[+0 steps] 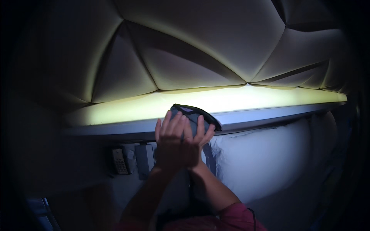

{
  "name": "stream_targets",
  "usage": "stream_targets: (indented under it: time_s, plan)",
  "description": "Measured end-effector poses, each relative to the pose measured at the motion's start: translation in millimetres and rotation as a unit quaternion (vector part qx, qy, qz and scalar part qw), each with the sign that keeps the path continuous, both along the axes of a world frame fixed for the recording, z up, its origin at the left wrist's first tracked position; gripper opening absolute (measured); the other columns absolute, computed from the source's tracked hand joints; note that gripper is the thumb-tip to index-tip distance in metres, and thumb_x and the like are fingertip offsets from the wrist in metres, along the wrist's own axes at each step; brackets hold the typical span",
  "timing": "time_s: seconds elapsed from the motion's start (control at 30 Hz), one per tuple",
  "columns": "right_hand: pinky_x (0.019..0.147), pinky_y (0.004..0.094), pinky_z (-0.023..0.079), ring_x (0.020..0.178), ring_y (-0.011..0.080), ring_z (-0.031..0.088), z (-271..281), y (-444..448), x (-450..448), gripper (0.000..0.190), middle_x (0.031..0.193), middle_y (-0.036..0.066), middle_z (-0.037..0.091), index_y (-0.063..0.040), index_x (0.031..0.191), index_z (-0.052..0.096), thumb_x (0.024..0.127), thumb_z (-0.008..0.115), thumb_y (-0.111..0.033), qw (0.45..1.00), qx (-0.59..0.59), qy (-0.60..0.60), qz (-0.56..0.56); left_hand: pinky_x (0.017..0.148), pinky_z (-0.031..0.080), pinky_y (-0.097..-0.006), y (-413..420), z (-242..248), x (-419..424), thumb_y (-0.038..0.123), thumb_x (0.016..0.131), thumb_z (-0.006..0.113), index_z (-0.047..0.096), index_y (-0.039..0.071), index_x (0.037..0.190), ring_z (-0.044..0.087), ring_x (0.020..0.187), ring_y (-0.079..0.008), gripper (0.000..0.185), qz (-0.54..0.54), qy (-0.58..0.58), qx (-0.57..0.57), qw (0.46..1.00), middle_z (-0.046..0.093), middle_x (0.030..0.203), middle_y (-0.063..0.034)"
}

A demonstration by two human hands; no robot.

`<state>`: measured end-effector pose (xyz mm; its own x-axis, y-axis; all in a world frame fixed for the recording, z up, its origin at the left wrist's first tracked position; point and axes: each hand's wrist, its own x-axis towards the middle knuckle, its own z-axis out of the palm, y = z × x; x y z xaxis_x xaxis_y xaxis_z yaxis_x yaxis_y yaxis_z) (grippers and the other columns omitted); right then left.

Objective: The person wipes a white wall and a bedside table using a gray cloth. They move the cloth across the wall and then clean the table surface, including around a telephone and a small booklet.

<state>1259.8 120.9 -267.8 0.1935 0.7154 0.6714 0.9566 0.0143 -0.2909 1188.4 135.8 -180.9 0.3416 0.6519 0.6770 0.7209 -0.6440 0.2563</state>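
Note:
A grey cloth item with black edging (pixel 202 114), perhaps a pouch or a cap, lies against my fingers at the front of the lit ledge. My left hand (pixel 170 138) covers its left part with fingers pointing up. Overlapping it at the palms, my right hand (pixel 194 141) has its fingers spread across the item's right part. Both thumbs and the item's underside are hard to make out, but it appears held between the hands.
A pale ledge (pixel 245 99) runs below a padded, panelled headboard (pixel 188 43). White pillows (pixel 260 158) lie at the right. A telephone with a keypad (pixel 120 161) and a grey box (pixel 144 161) are on a surface at the left. The surroundings are dark.

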Motion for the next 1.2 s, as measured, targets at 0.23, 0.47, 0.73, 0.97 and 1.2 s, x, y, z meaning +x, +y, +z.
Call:
stream_targets:
  time_s: [0.23, 0.47, 0.73, 0.97, 1.2]
  plan:
    - [0.097, 0.0752, 0.035, 0.127, 0.0585, 0.037, -68.5, -6.0, -11.7, 0.052, 0.142, 0.029, 0.036, -0.018, 0.137, 0.056, 0.092, 0.068, -0.040, 0.998, 0.024, 0.020, 0.049, 0.117, 0.013, -0.0713, -12.8, -29.9, -18.1, 0.029, 0.101, 0.056, 0.036, 0.004, 0.148, 0.025, 0.149, -0.0536, 0.057, 0.036, -0.037, -0.023, 0.998, 0.030, 0.156, -0.0364]
    - [0.119, 0.0649, 0.012, 0.145, 0.0525, 0.022, -127.8, -20.3, 82.2, 0.089, 0.157, 0.040, 0.014, -0.009, 0.162, 0.015, 0.092, 0.070, -0.025, 0.937, 0.043, 0.335, -0.090, 0.116, 0.000, -0.0757, -10.3, -43.1, -18.7, 0.065, 0.098, 0.049, 0.033, 0.029, 0.157, 0.011, 0.154, -0.0495, 0.071, 0.092, 0.073, -0.122, 0.985, 0.025, 0.164, -0.0176]
    - [0.122, 0.0616, 0.010, 0.149, 0.0536, 0.010, -87.7, 3.4, 25.7, 0.077, 0.161, 0.037, 0.001, -0.012, 0.162, 0.009, 0.103, 0.057, -0.021, 0.886, 0.113, 0.450, -0.004, 0.101, 0.027, -0.0781, -7.7, -43.7, -25.7, 0.065, 0.086, 0.066, 0.042, 0.031, 0.153, 0.023, 0.146, -0.0491, 0.079, 0.101, 0.120, -0.075, 0.985, 0.031, 0.159, -0.0148]
    - [0.113, 0.0639, 0.027, 0.137, 0.0490, 0.034, -13.8, 13.1, -103.5, 0.059, 0.141, 0.030, 0.033, -0.006, 0.149, 0.033, 0.101, 0.059, -0.027, 0.987, 0.042, 0.112, 0.111, 0.114, 0.025, -0.0684, -14.4, -49.8, -48.1, 0.052, 0.098, 0.058, 0.052, 0.026, 0.143, 0.033, 0.148, -0.0394, 0.053, 0.091, -0.004, -0.117, 0.989, 0.048, 0.152, -0.0104]
    - [0.107, 0.0679, 0.036, 0.128, 0.0461, 0.049, -42.0, 12.7, -153.3, 0.052, 0.128, 0.024, 0.057, -0.005, 0.140, 0.052, 0.097, 0.061, -0.032, 0.977, 0.044, -0.159, 0.133, 0.116, 0.020, -0.0734, -16.5, -59.0, -104.7, 0.043, 0.099, 0.063, 0.034, 0.023, 0.159, 0.020, 0.152, -0.0551, 0.070, 0.196, -0.107, 0.022, 0.974, 0.022, 0.165, -0.0299]
